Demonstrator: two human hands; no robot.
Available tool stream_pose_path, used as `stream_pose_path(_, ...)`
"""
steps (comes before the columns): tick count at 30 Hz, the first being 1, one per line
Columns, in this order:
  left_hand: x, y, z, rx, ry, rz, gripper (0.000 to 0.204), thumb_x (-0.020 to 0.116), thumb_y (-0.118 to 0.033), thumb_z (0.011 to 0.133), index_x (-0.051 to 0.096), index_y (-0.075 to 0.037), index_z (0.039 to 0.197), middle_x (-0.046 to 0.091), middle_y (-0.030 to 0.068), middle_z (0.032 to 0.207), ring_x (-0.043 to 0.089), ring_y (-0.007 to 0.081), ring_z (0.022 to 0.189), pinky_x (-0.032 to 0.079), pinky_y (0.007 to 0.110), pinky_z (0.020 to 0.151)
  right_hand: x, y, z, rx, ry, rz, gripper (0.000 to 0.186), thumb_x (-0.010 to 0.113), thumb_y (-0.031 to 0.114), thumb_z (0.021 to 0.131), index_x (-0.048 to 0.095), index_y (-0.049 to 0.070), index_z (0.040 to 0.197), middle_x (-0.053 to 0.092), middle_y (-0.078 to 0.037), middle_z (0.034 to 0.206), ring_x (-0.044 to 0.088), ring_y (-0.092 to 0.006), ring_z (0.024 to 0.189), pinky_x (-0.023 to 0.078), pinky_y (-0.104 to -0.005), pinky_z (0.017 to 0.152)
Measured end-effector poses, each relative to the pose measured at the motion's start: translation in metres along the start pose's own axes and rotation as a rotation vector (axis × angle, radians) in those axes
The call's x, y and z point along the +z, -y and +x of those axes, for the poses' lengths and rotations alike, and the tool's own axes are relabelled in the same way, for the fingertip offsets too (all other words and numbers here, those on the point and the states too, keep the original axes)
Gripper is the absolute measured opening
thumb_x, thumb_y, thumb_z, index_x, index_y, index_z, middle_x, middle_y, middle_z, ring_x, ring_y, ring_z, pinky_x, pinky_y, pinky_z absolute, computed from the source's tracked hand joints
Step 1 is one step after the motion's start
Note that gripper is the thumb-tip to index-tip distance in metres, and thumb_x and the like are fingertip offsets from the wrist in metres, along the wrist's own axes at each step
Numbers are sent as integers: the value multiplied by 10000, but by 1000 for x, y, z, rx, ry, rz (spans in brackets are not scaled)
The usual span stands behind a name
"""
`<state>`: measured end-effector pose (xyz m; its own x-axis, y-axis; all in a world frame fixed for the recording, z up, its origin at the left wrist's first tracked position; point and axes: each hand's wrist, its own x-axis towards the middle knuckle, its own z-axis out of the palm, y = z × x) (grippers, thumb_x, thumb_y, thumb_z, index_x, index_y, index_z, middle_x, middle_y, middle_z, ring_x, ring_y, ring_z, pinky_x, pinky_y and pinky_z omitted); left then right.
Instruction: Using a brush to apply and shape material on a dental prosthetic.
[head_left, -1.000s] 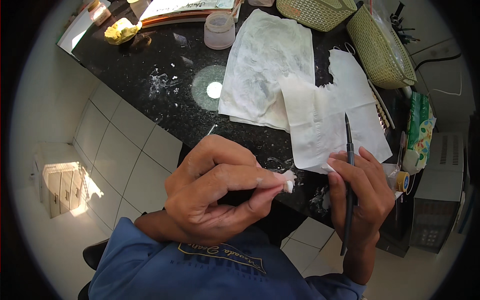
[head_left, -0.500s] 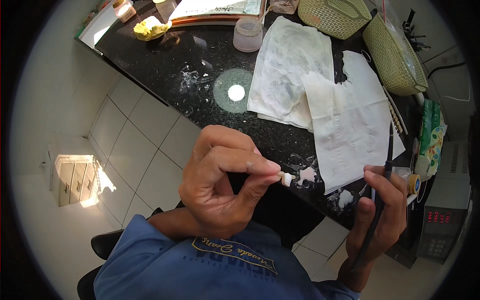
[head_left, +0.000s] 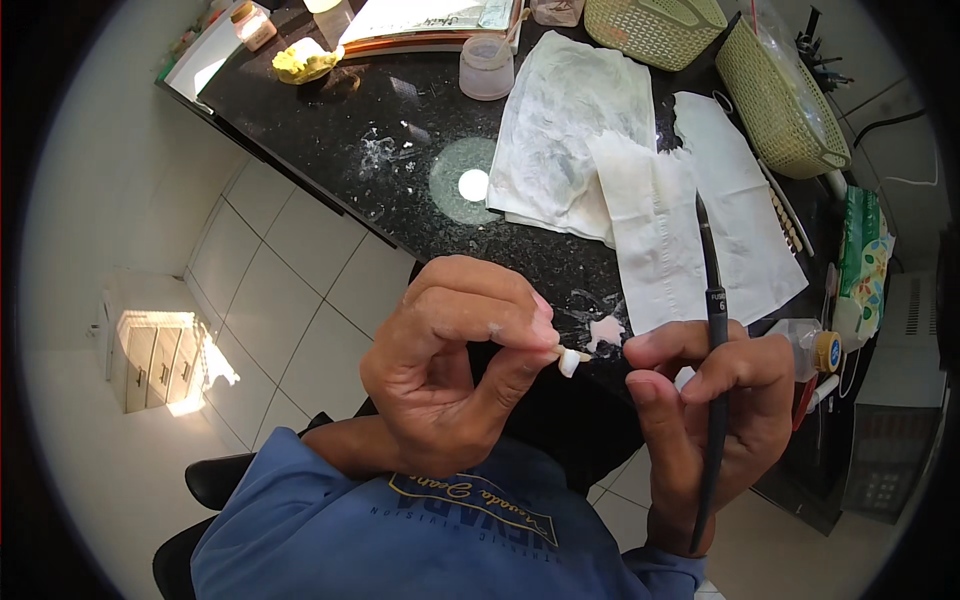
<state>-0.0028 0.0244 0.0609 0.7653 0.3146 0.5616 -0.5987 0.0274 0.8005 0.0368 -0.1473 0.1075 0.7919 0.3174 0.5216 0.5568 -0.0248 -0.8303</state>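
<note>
Countertop (head_left: 335,165), centre to upper left: black, speckled like stone, glossy, patched with powdery white residue. Paper sheets (head_left: 575,110), upper centre: matt, soft, wrinkled. Basket (head_left: 785,110), upper right: pale green plastic, lattice-textured. Brush handle (head_left: 717,310), right of centre: smooth, dark, low sheen. White piece (head_left: 569,363), centre: smooth. Yellow model (head_left: 303,63), upper left: rough, lumpy. Jar (head_left: 487,70), top centre: translucent, cloudy; glass or plastic, cannot tell. Shirt (head_left: 400,535), lower centre: matt blue cloth.

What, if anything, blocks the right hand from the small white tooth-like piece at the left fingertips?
Nothing visible: an open gap separates the right hand, holding a slim black brush, from the small white tooth-like piece.
</note>
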Motion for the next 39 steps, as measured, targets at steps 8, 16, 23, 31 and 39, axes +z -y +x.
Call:
stream_pose_path(8, 4, -4, 0, 14, 42, 27, 195, 757, 81, 792, 659, 0, 940, 642, 128, 928, 636, 172, 833, 518, 273, 755, 9, 1, 1, 76, 34, 147, 315, 770, -115, 767, 517, 20, 900, 687, -182, 798, 700, -172, 740, 516, -239, 614)
stream_pose_path(16, 6, -4, 0, 6, 91, -43, 221, 751, 114, 764, 677, 20, 951, 685, 156, 913, 688, 201, 831, 556, 280, 721, 4, 3, -1, 191, 23, 267, 307, 706, -150, 808, 482, 17, 936, 611, -110, 792, 689, -181, 804, 529, -262, 698)
stream_pose_path(23, -1, -13, 7, -135, 219, -2, 212, 758, 108, 750, 695, 14, 929, 709, 147, 922, 702, 190, 843, 565, 272, 713, -3, 6, -1, 311, 36, 305, 292, 697, -142, 818, 481, 19, 931, 611, -106, 831, 675, -167, 854, 534, -273, 735)
stream_pose_path(31, -8, -23, 20, -315, 360, 7, 162, 749, 93, 779, 694, 17, 910, 715, 113, 949, 708, 149, 888, 587, 244, 733, -10, 5, 3, 359, 97, 291, 252, 702, -116, 829, 496, 8, 904, 650, -147, 862, 668, -163, 872, 540, -280, 780)
stream_pose_path(39, -11, -25, 30, -393, 474, 10, 290, 718, 66, 821, 724, -18, 1099, 703, 110, 981, 701, 148, 884, 587, 250, 775, -12, 4, 7, 421, 113, 276, 249, 706, -105, 832, 497, 7, 910, 666, -155, 878, 641, -129, 842, 517, -254, 765)
